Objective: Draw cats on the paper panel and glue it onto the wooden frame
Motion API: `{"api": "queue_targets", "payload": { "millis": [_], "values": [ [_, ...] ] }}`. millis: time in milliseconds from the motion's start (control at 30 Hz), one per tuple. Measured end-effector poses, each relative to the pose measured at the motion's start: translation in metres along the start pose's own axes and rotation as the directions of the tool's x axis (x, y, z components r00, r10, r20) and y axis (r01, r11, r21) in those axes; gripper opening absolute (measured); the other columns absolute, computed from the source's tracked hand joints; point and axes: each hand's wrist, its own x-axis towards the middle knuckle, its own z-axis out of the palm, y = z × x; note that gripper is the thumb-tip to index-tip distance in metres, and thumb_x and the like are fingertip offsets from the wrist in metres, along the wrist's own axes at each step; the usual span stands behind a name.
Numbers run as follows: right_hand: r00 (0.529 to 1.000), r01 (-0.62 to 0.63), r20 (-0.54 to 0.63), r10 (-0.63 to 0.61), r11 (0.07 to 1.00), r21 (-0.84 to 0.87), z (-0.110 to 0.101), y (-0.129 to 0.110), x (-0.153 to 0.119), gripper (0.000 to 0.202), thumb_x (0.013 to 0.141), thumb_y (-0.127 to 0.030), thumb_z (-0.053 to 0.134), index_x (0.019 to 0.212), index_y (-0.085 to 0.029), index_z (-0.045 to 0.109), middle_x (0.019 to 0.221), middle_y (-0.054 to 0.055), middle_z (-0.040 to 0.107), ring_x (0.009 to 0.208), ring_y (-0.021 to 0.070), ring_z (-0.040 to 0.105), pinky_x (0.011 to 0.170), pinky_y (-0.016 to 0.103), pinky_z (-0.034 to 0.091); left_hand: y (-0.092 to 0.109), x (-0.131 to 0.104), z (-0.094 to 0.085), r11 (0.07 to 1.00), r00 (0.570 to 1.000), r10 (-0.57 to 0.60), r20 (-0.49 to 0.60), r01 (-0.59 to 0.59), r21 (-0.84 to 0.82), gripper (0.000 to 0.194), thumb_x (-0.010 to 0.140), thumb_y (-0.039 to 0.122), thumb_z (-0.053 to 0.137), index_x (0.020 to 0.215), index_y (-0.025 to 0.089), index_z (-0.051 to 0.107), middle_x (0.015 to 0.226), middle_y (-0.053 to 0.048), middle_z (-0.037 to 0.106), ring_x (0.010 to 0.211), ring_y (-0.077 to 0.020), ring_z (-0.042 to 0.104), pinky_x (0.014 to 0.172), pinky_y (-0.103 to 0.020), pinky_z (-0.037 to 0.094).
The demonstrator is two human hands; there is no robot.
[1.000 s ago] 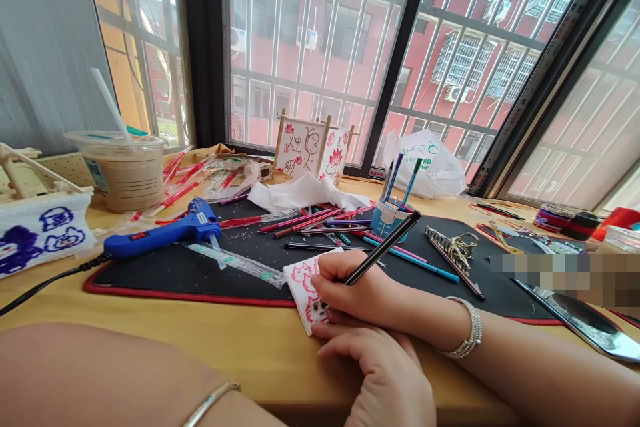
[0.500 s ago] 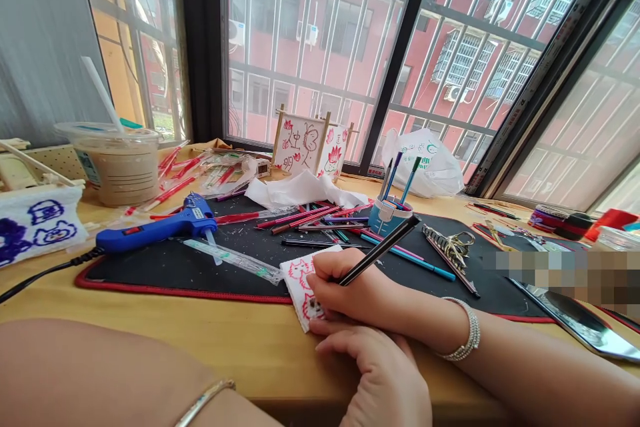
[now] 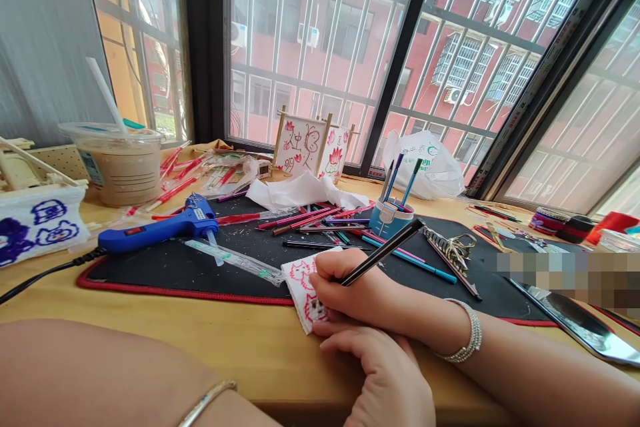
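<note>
My right hand [image 3: 357, 287] is closed around a black felt-tip pen [image 3: 385, 250], its upper end slanting up to the right. The pen's tip is hidden behind my fingers, over a small white piece [image 3: 303, 293] that looks like cloth or paper. Red cat faces are drawn on it, and one has dark marks inside. Below the right hand, my left hand [image 3: 383, 373] holds the lower right edge of this piece between its fingers. The white piece lies partly on the black mat [image 3: 240, 283] and partly on the wooden table [image 3: 240, 333].
A blue glue gun [image 3: 160, 227] lies left on the mat, near a clear plastic sleeve [image 3: 250, 265]. Behind are scattered pens [image 3: 305, 220], a blue pen cup [image 3: 393, 217] and a white tissue [image 3: 300, 190]. A lidded drink cup [image 3: 120, 167] stands left; a phone [image 3: 575, 320] lies right.
The right hand's fingers have shifted slightly over the white piece, and more of the lower cat face shows. Both hands keep their hold; the whole view has drifted slightly.
</note>
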Motion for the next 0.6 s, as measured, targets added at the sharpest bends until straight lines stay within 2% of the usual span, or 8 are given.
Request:
{"api": "queue_targets", "payload": {
  "millis": [67,167,267,433,533,600],
  "values": [
    [1.0,0.009,-0.001,-0.009,1.0,-0.003,0.0,0.0,0.0,0.029,0.072,-0.012,0.045,0.05,-0.017,0.027,0.047,-0.007,0.026,0.046,0.0046,0.022,0.039,0.014,0.019,0.005,0.011,0.005,0.999,0.996,-0.038,0.075,0.035,0.04,0.038,0.073,0.039,0.058,0.09,0.005,0.062,0.088,-0.016,0.063,0.08,-0.0289,0.061,0.064,-0.049,0.051],
    [1.0,0.004,-0.006,-0.004,1.0,-0.007,-0.001,0.0,0.0,0.029,0.072,-0.011,0.045,0.05,-0.017,0.027,0.047,-0.007,0.026,0.046,0.0045,0.022,0.039,0.014,0.019,0.01,0.017,0.007,0.995,0.99,-0.056,0.129,0.044,0.091,0.037,0.064,0.036,0.059,0.077,0.002,0.065,0.076,-0.021,0.064,0.071,-0.0374,0.062,0.055,-0.056,0.049],
    [1.0,0.011,0.018,-0.012,1.0,0.002,-0.001,0.0,-0.001,0.03,0.073,-0.012,0.045,0.05,-0.017,0.028,0.047,-0.007,0.027,0.046,0.0045,0.022,0.039,0.014,0.019,0.012,0.016,0.008,0.991,0.988,-0.057,0.143,0.039,0.127,0.034,0.062,0.033,0.058,0.077,0.005,0.067,0.075,-0.02,0.066,0.07,-0.0376,0.062,0.054,-0.057,0.049],
    [1.0,0.017,0.025,-0.018,1.0,0.021,0.0,-0.001,-0.002,0.031,0.074,-0.013,0.045,0.05,-0.017,0.027,0.048,-0.007,0.026,0.046,0.0046,0.022,0.039,0.015,0.019,0.015,0.018,0.008,0.985,0.985,-0.069,0.158,0.043,0.167,0.036,0.062,0.038,0.059,0.076,0.006,0.067,0.073,-0.018,0.066,0.067,-0.0368,0.062,0.053,-0.056,0.05],
    [0.999,0.036,0.028,-0.038,0.998,0.056,-0.002,-0.001,-0.003,0.032,0.076,-0.014,0.046,0.05,-0.017,0.028,0.048,-0.007,0.027,0.046,0.0045,0.022,0.04,0.015,0.02,0.004,0.013,0.005,0.984,0.99,-0.034,0.136,0.009,0.18,0.036,0.066,0.04,0.061,0.08,0.006,0.066,0.076,-0.016,0.065,0.07,-0.033,0.062,0.054,-0.051,0.051],
    [0.998,0.042,0.036,-0.045,0.996,0.072,-0.003,-0.002,-0.004,0.032,0.076,-0.014,0.047,0.05,-0.017,0.028,0.048,-0.007,0.027,0.046,0.0045,0.022,0.04,0.015,0.02,-0.008,0.007,0.0,0.983,0.993,-0.003,0.115,-0.018,0.182,0.036,0.073,0.039,0.059,0.091,0.009,0.062,0.087,-0.012,0.064,0.078,-0.0263,0.061,0.062,-0.045,0.052]
  ]
}}
